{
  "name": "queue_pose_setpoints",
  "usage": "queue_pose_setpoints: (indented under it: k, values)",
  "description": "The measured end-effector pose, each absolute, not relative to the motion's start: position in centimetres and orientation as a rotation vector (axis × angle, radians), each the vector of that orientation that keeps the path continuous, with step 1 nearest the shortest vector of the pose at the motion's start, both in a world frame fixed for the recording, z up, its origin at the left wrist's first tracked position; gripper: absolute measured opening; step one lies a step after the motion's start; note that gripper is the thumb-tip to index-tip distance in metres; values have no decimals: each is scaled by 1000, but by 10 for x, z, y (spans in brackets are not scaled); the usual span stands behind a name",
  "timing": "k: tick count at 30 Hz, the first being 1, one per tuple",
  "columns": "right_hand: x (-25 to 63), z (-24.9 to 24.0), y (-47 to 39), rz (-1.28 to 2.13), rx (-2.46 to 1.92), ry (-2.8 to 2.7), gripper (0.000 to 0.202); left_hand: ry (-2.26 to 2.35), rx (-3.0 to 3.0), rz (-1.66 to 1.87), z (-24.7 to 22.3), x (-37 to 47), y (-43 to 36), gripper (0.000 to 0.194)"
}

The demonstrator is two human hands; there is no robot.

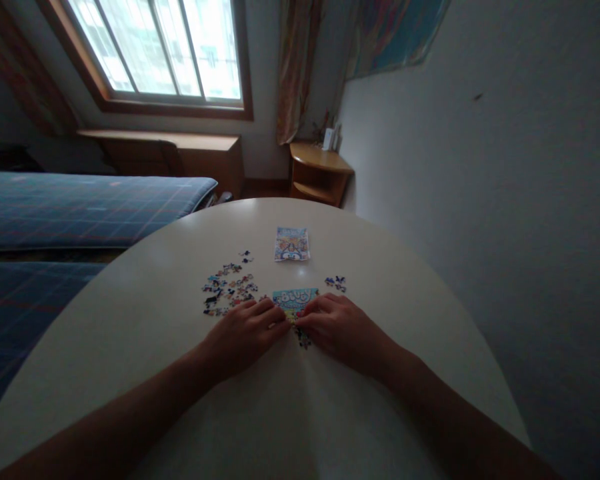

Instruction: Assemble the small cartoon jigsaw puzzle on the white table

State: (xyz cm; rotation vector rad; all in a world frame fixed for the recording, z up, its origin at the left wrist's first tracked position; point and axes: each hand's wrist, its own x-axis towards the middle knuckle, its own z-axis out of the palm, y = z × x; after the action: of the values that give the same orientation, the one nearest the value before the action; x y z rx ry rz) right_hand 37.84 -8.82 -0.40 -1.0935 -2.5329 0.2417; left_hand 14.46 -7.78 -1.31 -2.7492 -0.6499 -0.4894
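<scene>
A partly joined jigsaw puzzle [295,295] with a light-blue top and white lettering lies on the round table between my hands. My left hand [247,330] grips its left and lower edge, fingers bent and close together. From the other side, my right hand [333,327] pinches a small puzzle piece at the puzzle's lower right; the fingers hide most of it. Several joined dark and white pieces [303,339] stick out below the fingertips. Loose jigsaw pieces [229,287] spread beyond my left hand, and a small cluster of bluish pieces [336,283] lies beyond my right.
A printed picture sheet [291,245] lies farther back on the pale round table [260,420]. Beds with blue checked mattresses [80,207] stand to the left. Past the table are a wooden desk [210,141] under the window and a corner shelf [320,159]; a wall runs along the right.
</scene>
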Motion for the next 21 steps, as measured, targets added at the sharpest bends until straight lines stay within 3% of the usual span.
queue_pose_setpoints:
  k: [12, 21]
  values:
    - [379, 1, -92, 193, -1023, -2667, 19, -807, -3021, -684, -14, 108, -51, 15]
    - [374, 2, -96, 215, -1045, -2697, 26, -737, -3115, -563, -21, 108, -46, 29]
